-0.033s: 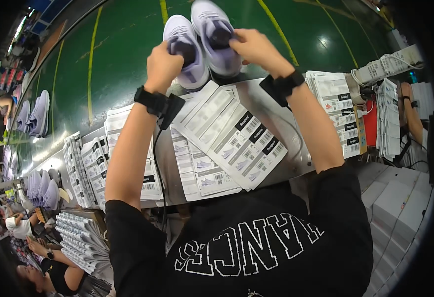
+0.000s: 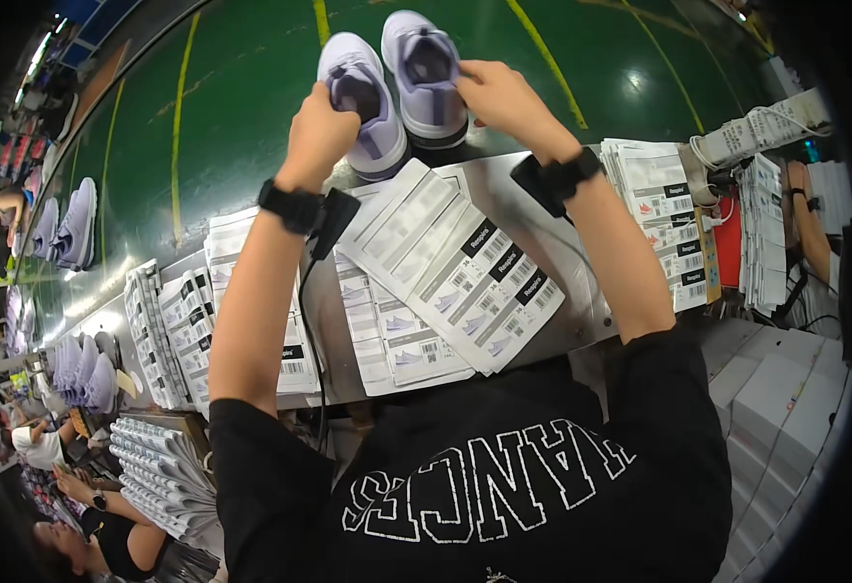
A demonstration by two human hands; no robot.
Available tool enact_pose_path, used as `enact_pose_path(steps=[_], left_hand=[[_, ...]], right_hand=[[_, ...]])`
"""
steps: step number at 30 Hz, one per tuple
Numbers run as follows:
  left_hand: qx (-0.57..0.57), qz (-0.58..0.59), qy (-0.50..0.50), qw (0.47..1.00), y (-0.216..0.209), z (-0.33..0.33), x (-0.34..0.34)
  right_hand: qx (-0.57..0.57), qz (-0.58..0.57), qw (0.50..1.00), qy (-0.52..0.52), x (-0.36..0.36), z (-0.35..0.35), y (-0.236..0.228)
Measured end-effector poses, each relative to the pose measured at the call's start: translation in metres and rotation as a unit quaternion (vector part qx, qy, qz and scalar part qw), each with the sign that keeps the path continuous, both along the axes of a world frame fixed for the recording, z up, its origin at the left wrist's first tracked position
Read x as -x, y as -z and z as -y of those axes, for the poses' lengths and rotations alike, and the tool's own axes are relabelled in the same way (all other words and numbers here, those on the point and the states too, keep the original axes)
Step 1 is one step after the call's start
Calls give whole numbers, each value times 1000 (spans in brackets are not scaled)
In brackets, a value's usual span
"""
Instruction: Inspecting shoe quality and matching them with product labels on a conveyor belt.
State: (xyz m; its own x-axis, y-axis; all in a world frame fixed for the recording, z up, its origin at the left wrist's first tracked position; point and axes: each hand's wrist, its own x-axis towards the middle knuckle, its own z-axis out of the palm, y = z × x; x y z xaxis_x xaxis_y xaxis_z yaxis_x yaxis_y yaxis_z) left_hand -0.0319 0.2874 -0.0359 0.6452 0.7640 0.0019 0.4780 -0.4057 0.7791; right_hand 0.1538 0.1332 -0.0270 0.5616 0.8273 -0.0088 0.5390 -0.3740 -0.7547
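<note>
A pair of pale lilac sneakers rests at the top middle on the green surface, toes pointing away from me. My left hand (image 2: 321,134) is closed on the left collar of the left sneaker (image 2: 379,141), thumb at the shoe opening. The right sneaker (image 2: 433,102) is pinched at the right side of its collar by my right hand (image 2: 509,102). Both heels face me, and the two shoes sit nearly side by side. Just below them, printed label sheets (image 2: 445,277) overlap on the metal ledge (image 2: 567,335).
Stacks of label sheets (image 2: 188,335) stand left, with more label sheets (image 2: 674,219) right. Other lilac sneakers (image 2: 78,223) sit far left on the green conveyor belt (image 2: 241,117). Cables hang near both wrists. Co-workers (image 2: 120,525) are at the lower left; another person's arm (image 2: 810,219) shows right.
The right sneaker has shifted slightly down and to the right, with its toe lower. My right hand moved a little with it. The left sneaker has barely moved.
</note>
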Motion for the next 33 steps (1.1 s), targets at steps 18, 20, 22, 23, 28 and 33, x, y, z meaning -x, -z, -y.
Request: enact_pose_path(steps=[18,20,22,23,28,33], left_hand=[[-57,-299,-148,941,-30,78,266],[-50,-277,-184,942,-19,74,269],[-89,-144,-218,961,-13,62,262],[-90,-141,-221,961,-11,57,257],[-126,-198,-128,964,-4,40,245],[156,94,-107,978,-48,60,245]], right_hand=[[106,-134,968,-183,129,164,-13],[100,-88,971,-197,138,166,-15],[109,52,977,-174,147,165,-19],[107,56,977,-176,150,163,-21],[35,136,978,-157,161,159,-27],[-27,109,981,-156,163,169,-38]])
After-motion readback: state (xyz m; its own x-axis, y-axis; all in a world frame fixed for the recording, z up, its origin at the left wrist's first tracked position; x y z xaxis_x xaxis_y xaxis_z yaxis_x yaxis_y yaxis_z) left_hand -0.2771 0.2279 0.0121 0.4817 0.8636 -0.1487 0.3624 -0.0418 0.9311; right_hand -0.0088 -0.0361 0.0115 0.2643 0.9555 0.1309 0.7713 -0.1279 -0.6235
